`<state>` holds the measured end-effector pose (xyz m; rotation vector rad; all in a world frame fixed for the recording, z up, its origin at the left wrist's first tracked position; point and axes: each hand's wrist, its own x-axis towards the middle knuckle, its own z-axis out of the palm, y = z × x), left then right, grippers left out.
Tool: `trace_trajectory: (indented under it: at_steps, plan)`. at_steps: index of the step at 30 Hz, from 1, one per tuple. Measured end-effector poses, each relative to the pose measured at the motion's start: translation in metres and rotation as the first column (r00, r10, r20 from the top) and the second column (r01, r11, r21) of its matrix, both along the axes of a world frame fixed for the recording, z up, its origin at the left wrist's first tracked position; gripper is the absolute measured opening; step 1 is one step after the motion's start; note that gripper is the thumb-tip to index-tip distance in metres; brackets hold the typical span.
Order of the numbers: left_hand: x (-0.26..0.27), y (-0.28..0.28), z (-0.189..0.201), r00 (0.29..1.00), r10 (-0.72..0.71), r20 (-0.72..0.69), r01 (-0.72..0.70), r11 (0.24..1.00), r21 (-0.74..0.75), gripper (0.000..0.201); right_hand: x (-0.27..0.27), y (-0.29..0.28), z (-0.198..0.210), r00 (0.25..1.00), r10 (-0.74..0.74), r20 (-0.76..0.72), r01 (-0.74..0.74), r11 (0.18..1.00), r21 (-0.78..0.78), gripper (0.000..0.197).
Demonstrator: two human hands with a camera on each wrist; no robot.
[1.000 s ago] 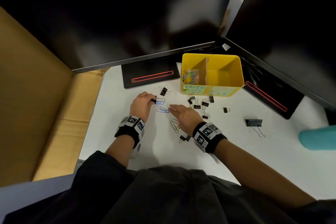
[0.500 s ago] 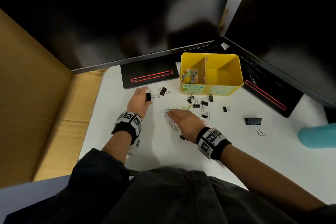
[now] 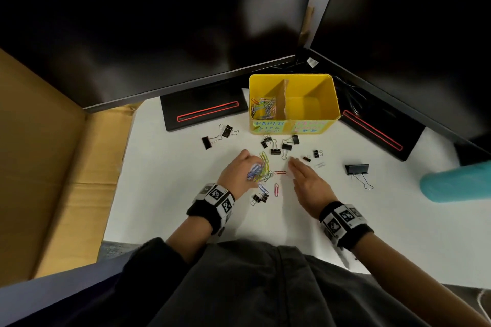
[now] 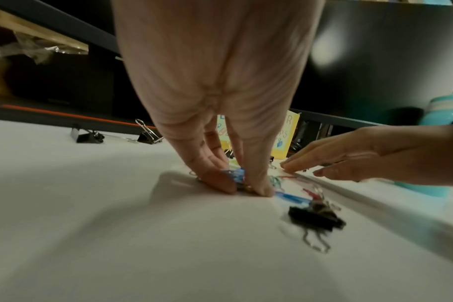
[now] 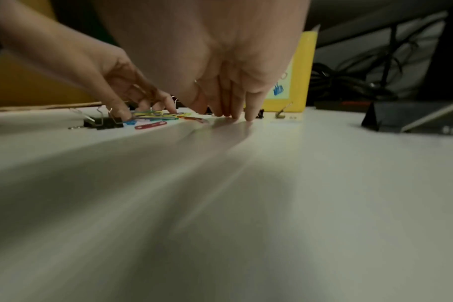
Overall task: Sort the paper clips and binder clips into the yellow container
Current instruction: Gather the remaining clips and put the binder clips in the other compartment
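The yellow container stands at the back of the white table, split by a card divider. Its left compartment holds coloured paper clips. My left hand pinches a heap of coloured paper clips against the table. A red paper clip and a pink one lie beside the heap. My right hand lies flat and open, fingertips on the table, right of the heap. Black binder clips are scattered before the container.
More binder clips lie at the left, by my left wrist, and a large one at the right. Two black monitor stands flank the container. A teal bottle lies far right, a cardboard box left.
My left hand let go of a binder clip at the left and came right onto the paper clip heap. My right hand slid off the clips to the right.
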<state>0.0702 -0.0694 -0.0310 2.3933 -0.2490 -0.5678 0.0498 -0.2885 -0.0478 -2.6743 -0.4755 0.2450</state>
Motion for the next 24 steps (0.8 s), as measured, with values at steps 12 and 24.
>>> trace_trajectory:
  at_steps: [12,24]
  plan:
    - [-0.008,0.001,0.001,0.995,0.084,0.055,-0.086,0.995,0.045,0.034,0.011,0.047,0.005,0.978,-0.14,-0.155,0.177,0.949,0.26,0.033]
    - [-0.007,-0.002,0.0,0.985,0.127,0.121,-0.139,0.986,0.094,0.017,0.034,0.06,0.011,0.983,0.016,-0.183,0.018,0.983,0.182,0.019]
